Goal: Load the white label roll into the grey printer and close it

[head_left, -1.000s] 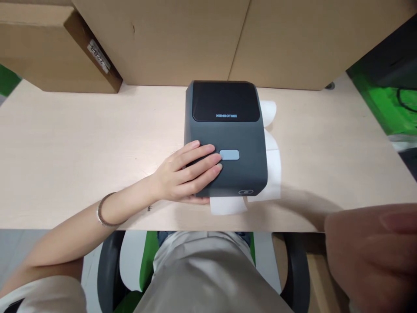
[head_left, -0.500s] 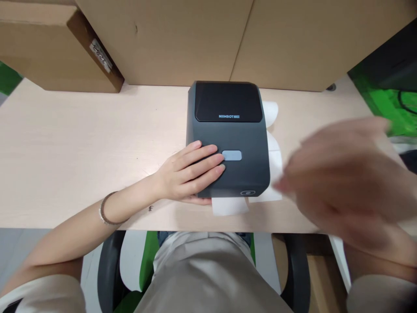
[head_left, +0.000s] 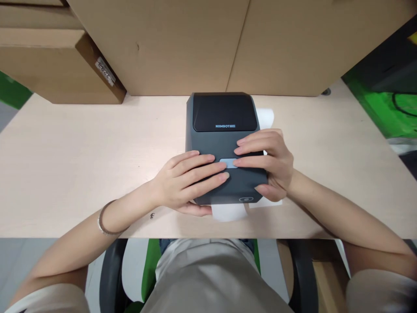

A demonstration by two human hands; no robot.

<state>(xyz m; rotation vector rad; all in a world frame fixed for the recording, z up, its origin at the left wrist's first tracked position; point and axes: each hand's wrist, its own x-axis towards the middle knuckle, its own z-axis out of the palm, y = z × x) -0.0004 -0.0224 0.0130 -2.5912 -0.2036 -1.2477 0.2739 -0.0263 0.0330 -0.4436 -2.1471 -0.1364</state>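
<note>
A dark grey label printer (head_left: 224,143) marked NIIMBOT, with a black panel on top and a pale blue button (head_left: 230,163), stands on the table. Over its left side lies my left hand (head_left: 185,180), fingers long across the cover and thumb low at the front edge, gripping it. From the other side my right hand (head_left: 270,163) grips the printer, fingertips on the cover near the button and thumb at the front right corner. White label paper (head_left: 230,211) sticks out at the front; a further white sheet (head_left: 265,117) shows past the right side, partly covered.
Behind the printer rises a large cardboard box (head_left: 182,52). A smaller box (head_left: 58,69) with a handwritten label stands at the back left. A small dark mark or scrap (head_left: 152,215) is near the front edge of the table (head_left: 81,139). Green and black things lie beyond the right edge.
My right hand came in from the right, blurred before, and now rests on the printer's right side. My left hand stays on the printer. The view has shifted slightly.
</note>
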